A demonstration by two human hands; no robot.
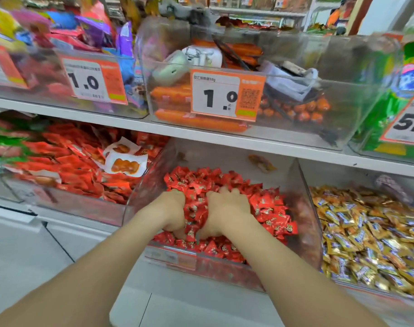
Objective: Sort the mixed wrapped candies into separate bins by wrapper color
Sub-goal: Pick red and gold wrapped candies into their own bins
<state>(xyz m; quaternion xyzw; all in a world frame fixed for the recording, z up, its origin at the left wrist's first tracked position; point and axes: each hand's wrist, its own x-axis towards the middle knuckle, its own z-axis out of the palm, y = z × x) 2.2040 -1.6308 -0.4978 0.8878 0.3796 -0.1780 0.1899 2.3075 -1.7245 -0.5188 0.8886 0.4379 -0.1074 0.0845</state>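
Directly below the head camera, a clear plastic bin on the lower shelf level holds a deep heap of small red foil-wrapped candies. Both bare forearms reach into it. The left hand and the right hand sit side by side in the middle of the heap, fingers curled down into the pile, and a thick clump of the red candies is squeezed between the two palms. The fingertips are buried among the wrappers, so how far each finger closes cannot be told, but each hand grips a bunch of candy.

Just right of that bin, a second clear bin is filled with gold foil-wrapped candies with blue labels, apart from the red ones behind the shared wall. To the left, another bin holds flat red snack packets, with two white-edged packets lying on top.

Above runs a white shelf board. On it stands a clear box with long orange sausages and an orange-and-white price tag reading 1.0. Pale floor tiles show at lower left.
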